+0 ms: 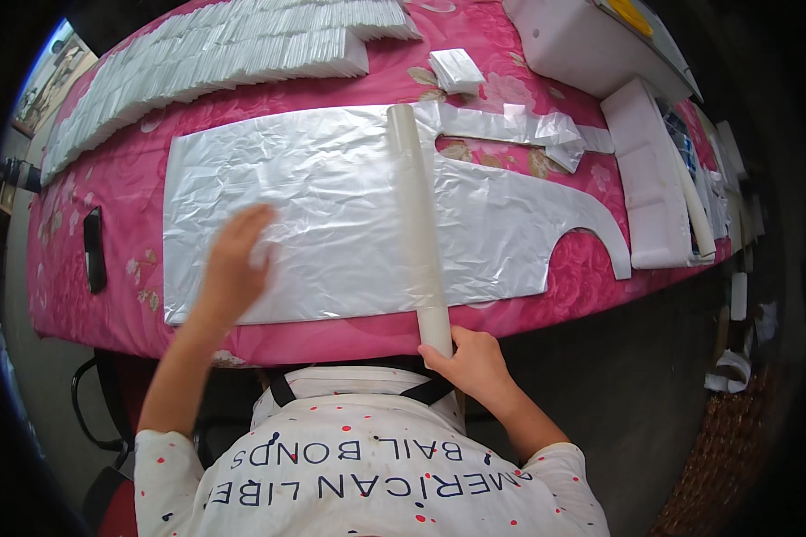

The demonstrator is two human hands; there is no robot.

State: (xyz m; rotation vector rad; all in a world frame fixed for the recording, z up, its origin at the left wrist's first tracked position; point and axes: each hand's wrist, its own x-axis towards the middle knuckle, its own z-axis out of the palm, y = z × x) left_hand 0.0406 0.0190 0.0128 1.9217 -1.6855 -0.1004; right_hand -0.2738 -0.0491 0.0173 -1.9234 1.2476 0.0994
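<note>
On the plastic sheet, left hand presses flat.

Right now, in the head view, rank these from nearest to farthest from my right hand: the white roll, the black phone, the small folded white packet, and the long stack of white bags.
From the right hand:
1. White roll: its near end is in that hand.
2. Small folded white packet: far side of the table, straight ahead.
3. Black phone: left edge of the table.
4. Long stack of white bags: far left, along the back; too close to call against the phone.
</note>
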